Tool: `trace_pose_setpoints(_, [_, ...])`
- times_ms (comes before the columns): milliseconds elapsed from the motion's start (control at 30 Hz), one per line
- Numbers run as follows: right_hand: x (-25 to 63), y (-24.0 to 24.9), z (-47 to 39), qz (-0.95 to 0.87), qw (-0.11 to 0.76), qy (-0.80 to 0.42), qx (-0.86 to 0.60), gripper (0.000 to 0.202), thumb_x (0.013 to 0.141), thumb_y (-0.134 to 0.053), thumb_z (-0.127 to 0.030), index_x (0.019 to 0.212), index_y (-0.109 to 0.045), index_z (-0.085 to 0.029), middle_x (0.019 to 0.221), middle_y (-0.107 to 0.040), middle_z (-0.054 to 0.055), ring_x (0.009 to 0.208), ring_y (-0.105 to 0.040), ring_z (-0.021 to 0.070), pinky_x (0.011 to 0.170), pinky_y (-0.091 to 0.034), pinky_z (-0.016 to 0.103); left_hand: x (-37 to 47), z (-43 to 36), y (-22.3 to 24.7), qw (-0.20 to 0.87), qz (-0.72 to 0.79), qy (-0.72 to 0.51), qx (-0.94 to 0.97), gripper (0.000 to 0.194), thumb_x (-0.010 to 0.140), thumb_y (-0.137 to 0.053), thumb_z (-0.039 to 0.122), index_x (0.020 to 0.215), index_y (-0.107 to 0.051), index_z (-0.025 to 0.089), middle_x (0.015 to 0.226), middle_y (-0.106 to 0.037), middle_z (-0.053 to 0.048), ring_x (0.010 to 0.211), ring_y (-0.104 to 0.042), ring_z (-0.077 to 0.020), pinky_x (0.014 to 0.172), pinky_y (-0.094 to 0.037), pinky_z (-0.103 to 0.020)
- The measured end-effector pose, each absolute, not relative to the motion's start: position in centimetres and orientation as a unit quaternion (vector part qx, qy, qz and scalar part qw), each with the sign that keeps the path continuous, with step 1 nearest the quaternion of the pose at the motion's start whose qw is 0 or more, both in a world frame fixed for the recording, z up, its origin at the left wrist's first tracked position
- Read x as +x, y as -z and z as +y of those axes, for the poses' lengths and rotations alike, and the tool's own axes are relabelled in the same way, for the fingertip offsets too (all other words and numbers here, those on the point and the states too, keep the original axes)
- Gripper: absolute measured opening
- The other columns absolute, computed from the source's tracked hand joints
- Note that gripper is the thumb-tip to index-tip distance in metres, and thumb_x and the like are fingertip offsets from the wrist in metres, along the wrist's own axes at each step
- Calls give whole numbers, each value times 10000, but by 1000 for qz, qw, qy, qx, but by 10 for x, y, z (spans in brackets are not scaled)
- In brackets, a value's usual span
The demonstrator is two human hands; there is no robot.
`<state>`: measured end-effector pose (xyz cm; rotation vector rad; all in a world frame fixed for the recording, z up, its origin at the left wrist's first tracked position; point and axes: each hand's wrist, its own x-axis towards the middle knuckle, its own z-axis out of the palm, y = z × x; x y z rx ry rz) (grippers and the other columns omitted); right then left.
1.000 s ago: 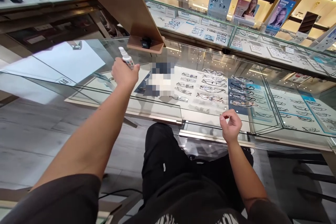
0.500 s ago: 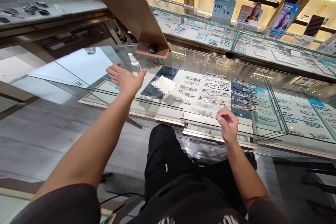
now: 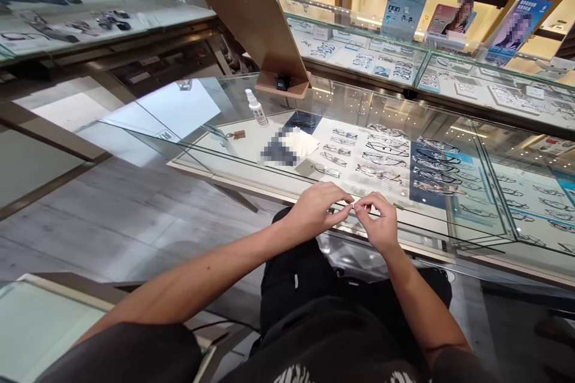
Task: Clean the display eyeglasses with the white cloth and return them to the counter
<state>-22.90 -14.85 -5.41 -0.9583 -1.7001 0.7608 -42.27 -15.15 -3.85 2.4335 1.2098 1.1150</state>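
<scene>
My left hand [image 3: 318, 208] and my right hand [image 3: 378, 221] meet fingertip to fingertip above the front edge of the glass showcase [image 3: 215, 182]. Thumb and forefinger of each are pinched together; anything between them is too small to make out. Beyond the hands, rows of eyeglasses [image 3: 384, 158] lie behind the glass. A cream cloth [image 3: 302, 142], partly blurred out, rests left of these rows. Farther left stands a white spray bottle [image 3: 256, 108], upright, with a small brown tag [image 3: 238, 134] near it.
A tilted wooden-backed board [image 3: 256, 24] on a stand rises at the showcase's far side. Behind it runs another glass counter [image 3: 424, 66] with more eyeglasses and upright display cards [image 3: 404, 15]. A display case [image 3: 108, 48] stands at the left, and a glass-topped surface [image 3: 45, 323] at lower left.
My left hand has come from beside the spray bottle, rightward and towards me, to meet my right hand. Its spread fingers have closed into a pinch. The view has shifted left.
</scene>
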Motion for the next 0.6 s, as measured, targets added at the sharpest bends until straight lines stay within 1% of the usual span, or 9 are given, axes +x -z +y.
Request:
trace_pose_setpoints(133, [-228, 58, -154, -750, 469, -239, -401, 170, 940, -621, -231, 772, -639, -245, 683, -627, -12, 676, -540, 178, 728, -444, 363, -425, -149, 51, 94, 390, -367, 839, 99, 976, -655, 248, 979, -744, 291, 874, -809, -17, 824, -752, -220, 765, -563, -389])
trace_pose_setpoints(233, [-224, 60, -162, -774, 441, -191, -412, 176, 943, -610, -190, 774, -615, -241, 699, -629, -17, 691, -550, 172, 718, -430, 345, -426, -152, 55, 102, 388, -345, 849, 111, 1001, -647, 273, 994, -758, 280, 899, -817, -29, 839, -748, -215, 785, -540, -385])
trace_pose_setpoints(300, [-221, 61, -168, -779, 435, -171, -418, 188, 944, -610, -164, 770, -598, -237, 700, -618, -19, 695, -544, 167, 703, -424, 330, -423, -155, 56, 110, 378, -333, 857, 145, 1026, -630, 301, 997, -763, 251, 913, -817, -39, 856, -740, -209, 799, -515, -370])
trace_pose_setpoints(467, [-206, 65, -189, -793, 407, -146, -430, 176, 984, -595, -153, 823, -610, -223, 737, -628, -8, 703, -548, 161, 682, -428, 309, -412, -159, 60, 161, 346, -298, 875, 282, 1080, -551, 360, 998, -766, 196, 879, -793, -52, 839, -706, -186, 792, -451, -329])
trace_pose_setpoints(600, [-192, 69, -205, -796, 374, -156, -450, 174, 1006, -600, -188, 837, -633, -220, 739, -641, -6, 698, -578, 156, 642, -424, 296, -400, -162, 72, 216, 322, -297, 872, 255, 1052, -599, 348, 935, -762, 192, 819, -770, -45, 785, -687, -174, 792, -447, -316])
